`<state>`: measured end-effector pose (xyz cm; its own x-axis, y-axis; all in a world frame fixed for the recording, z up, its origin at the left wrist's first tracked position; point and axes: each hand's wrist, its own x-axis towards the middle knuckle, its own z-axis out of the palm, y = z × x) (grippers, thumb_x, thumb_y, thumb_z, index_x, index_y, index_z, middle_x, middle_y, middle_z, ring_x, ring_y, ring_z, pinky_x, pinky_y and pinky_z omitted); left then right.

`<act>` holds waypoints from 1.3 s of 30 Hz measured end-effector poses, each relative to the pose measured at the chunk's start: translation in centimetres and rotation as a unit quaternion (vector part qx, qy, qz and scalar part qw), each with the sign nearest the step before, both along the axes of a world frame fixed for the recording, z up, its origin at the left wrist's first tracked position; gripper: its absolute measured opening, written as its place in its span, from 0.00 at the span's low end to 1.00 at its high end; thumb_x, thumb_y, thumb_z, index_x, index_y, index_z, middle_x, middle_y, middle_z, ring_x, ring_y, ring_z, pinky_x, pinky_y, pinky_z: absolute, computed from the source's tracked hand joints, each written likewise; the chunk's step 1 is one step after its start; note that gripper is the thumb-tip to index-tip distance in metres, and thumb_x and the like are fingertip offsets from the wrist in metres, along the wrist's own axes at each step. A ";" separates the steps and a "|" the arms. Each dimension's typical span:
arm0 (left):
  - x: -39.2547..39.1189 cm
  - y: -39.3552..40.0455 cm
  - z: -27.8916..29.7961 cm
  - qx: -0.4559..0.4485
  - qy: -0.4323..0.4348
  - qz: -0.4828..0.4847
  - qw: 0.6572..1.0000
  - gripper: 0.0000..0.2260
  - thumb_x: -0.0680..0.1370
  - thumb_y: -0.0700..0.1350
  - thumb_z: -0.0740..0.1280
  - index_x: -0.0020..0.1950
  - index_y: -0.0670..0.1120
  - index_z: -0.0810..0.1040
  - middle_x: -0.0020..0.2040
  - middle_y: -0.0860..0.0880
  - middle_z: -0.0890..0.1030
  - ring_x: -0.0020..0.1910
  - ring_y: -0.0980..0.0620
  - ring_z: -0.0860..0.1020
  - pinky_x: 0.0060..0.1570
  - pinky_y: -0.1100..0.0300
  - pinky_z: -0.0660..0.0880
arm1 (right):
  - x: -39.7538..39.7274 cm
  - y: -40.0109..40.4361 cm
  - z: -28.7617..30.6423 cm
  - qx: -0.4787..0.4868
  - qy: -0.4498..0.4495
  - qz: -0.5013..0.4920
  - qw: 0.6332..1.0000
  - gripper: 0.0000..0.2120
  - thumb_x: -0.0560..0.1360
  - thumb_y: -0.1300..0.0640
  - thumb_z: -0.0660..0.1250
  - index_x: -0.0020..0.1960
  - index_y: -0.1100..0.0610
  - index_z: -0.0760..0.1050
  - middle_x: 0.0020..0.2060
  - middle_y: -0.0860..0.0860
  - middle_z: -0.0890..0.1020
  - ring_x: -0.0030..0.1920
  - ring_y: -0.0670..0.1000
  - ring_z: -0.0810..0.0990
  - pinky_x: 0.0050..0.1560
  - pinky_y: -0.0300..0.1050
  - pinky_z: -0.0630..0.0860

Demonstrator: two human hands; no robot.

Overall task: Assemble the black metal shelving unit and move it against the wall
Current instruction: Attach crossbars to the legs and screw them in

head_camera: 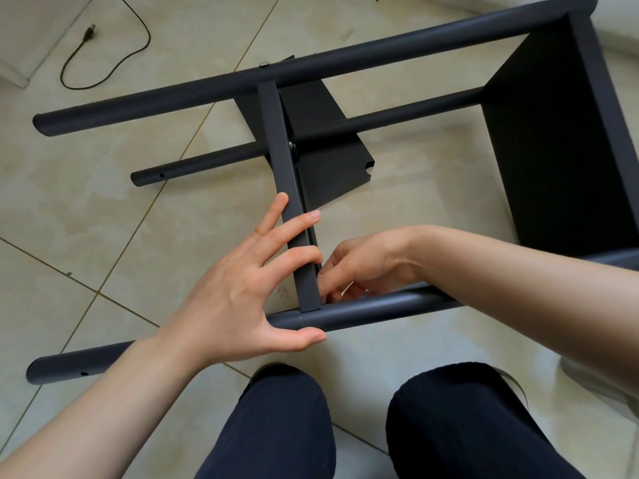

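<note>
Shelving unit (345, 60) lies on its side on the tiled floor (103, 219), partly assembled. One end shelf panel (560, 140) is already fixed at right between the round posts. A second shelf panel (328, 157) stands mid-frame, its folded front edge (287, 188) running from the far post down to the near post (373, 307). It is joined at the far post and at the middle post behind it; a bolt head shows at each of those two joints.

Step in hand, as I judge it: fastening the panel's near corner to the near post.

Left hand (235, 302): fingers spread and mostly straight, laid across the folded edge, thumb pressed on the post below. It braces the joint and grips nothing.

Right hand (359, 267): fingers curled together just behind the edge, right at the joint, pinching something small and bright; too small to tell what, probably a bolt or key.

To do it well:
- Hold the edge square and tight to the post with the left hand so the holes line up.
- Start the thread by fingertip and turn freely before tightening; resistance suggests cross-threading.
- Leave final tightening until all corners are in.

A loose cable (114, 60) lies on the floor, well apart. Open bolt hole (84, 373) near the post's left end awaits another shelf.
</note>
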<state>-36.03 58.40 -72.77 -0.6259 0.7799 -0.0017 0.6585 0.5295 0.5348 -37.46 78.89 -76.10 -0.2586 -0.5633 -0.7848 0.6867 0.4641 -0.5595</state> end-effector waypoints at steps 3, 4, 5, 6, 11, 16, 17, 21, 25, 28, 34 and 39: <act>0.0 0.0 0.0 -0.001 0.001 0.001 1.000 0.31 0.69 0.67 0.70 0.64 0.49 0.77 0.80 0.53 0.61 0.82 0.49 0.49 0.57 0.58 0.72 | -0.1 -0.2 0.0 -0.010 -0.002 -0.005 1.000 0.05 0.79 0.60 0.66 0.44 0.59 0.75 0.34 0.51 0.76 0.33 0.47 0.77 0.42 0.41 0.76; 0.0 0.0 0.1 0.000 0.001 0.001 1.000 0.31 0.69 0.67 0.70 0.64 0.50 0.77 0.80 0.53 0.61 0.82 0.49 0.49 0.57 0.58 0.72 | -0.2 0.0 0.0 -0.018 -0.007 -0.008 1.000 0.05 0.78 0.61 0.66 0.43 0.59 0.75 0.35 0.51 0.75 0.34 0.47 0.76 0.42 0.41 0.76; 0.0 0.0 0.1 0.001 -0.001 0.001 1.000 0.30 0.69 0.67 0.70 0.64 0.50 0.77 0.80 0.53 0.61 0.82 0.49 0.49 0.57 0.58 0.72 | -0.3 0.2 0.1 -0.027 -0.013 -0.012 0.999 0.05 0.78 0.61 0.66 0.43 0.58 0.75 0.36 0.52 0.75 0.34 0.47 0.76 0.42 0.40 0.76; 0.0 0.0 0.1 0.001 -0.003 0.000 1.000 0.30 0.69 0.67 0.70 0.64 0.50 0.77 0.80 0.53 0.61 0.82 0.49 0.49 0.58 0.58 0.72 | -0.3 0.3 0.1 -0.031 -0.016 -0.013 0.999 0.05 0.78 0.61 0.66 0.43 0.58 0.76 0.37 0.52 0.75 0.35 0.47 0.76 0.42 0.41 0.75; 0.0 0.0 0.1 -0.002 -0.008 0.002 1.000 0.31 0.69 0.67 0.70 0.64 0.50 0.77 0.80 0.54 0.61 0.82 0.49 0.48 0.57 0.56 0.74 | -0.1 -0.1 -0.2 -0.007 -0.002 -0.001 1.000 0.10 0.78 0.61 0.66 0.38 0.58 0.75 0.31 0.51 0.75 0.31 0.47 0.76 0.41 0.42 0.75; 0.0 0.0 0.2 -0.001 -0.007 0.001 1.000 0.30 0.69 0.67 0.70 0.65 0.51 0.76 0.80 0.54 0.60 0.82 0.49 0.48 0.56 0.56 0.74 | -0.2 0.1 0.0 -0.023 -0.018 -0.008 1.000 0.07 0.78 0.61 0.66 0.41 0.58 0.76 0.34 0.51 0.76 0.33 0.47 0.77 0.42 0.42 0.76; 0.0 0.0 0.2 -0.001 -0.007 0.001 1.000 0.30 0.69 0.67 0.70 0.65 0.51 0.76 0.80 0.54 0.60 0.82 0.49 0.48 0.56 0.56 0.74 | -0.3 0.1 0.0 -0.026 -0.017 -0.009 0.999 0.07 0.78 0.62 0.66 0.41 0.58 0.76 0.35 0.51 0.77 0.33 0.47 0.77 0.43 0.42 0.75; 0.0 0.0 0.1 0.000 -0.006 0.000 1.000 0.30 0.69 0.67 0.70 0.65 0.51 0.76 0.81 0.54 0.60 0.82 0.49 0.48 0.57 0.57 0.73 | -0.2 0.0 -0.3 -0.024 -0.006 -0.013 1.000 0.11 0.78 0.64 0.65 0.37 0.58 0.76 0.31 0.51 0.76 0.33 0.47 0.75 0.43 0.43 0.73; 0.0 -0.1 0.0 -0.001 -0.006 -0.003 1.000 0.30 0.69 0.67 0.70 0.65 0.51 0.76 0.81 0.54 0.60 0.82 0.49 0.48 0.58 0.58 0.72 | -0.2 -0.1 -0.3 -0.019 -0.012 -0.008 1.000 0.11 0.78 0.62 0.66 0.37 0.58 0.77 0.30 0.51 0.76 0.31 0.47 0.75 0.40 0.41 0.73; 0.0 -0.1 -0.1 0.001 -0.006 -0.002 1.000 0.30 0.69 0.67 0.71 0.65 0.51 0.76 0.81 0.54 0.60 0.82 0.49 0.48 0.57 0.58 0.72 | -0.2 0.0 -0.3 -0.021 -0.010 -0.010 1.000 0.11 0.78 0.62 0.66 0.37 0.58 0.76 0.31 0.51 0.76 0.33 0.47 0.74 0.42 0.42 0.73; 0.0 -0.1 -0.1 0.004 -0.011 -0.002 1.000 0.30 0.69 0.66 0.71 0.65 0.52 0.75 0.81 0.54 0.60 0.82 0.49 0.48 0.57 0.59 0.71 | -0.2 0.0 -0.2 -0.030 -0.010 -0.015 0.999 0.12 0.78 0.65 0.64 0.36 0.58 0.76 0.31 0.51 0.75 0.33 0.48 0.74 0.44 0.43 0.73; -0.1 0.0 -0.1 0.005 -0.014 -0.002 1.000 0.30 0.68 0.66 0.72 0.64 0.51 0.76 0.80 0.54 0.60 0.82 0.49 0.48 0.58 0.60 0.71 | -0.4 -0.1 -0.3 -0.015 -0.009 -0.003 1.000 0.10 0.78 0.63 0.66 0.38 0.59 0.78 0.32 0.52 0.78 0.33 0.48 0.76 0.41 0.41 0.74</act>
<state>-36.08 58.38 -72.86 -0.6225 0.7826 -0.0119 0.6455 0.5219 0.5576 -37.82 78.76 -76.38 -0.2487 -0.5847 -0.7722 0.6991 0.4434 -0.5609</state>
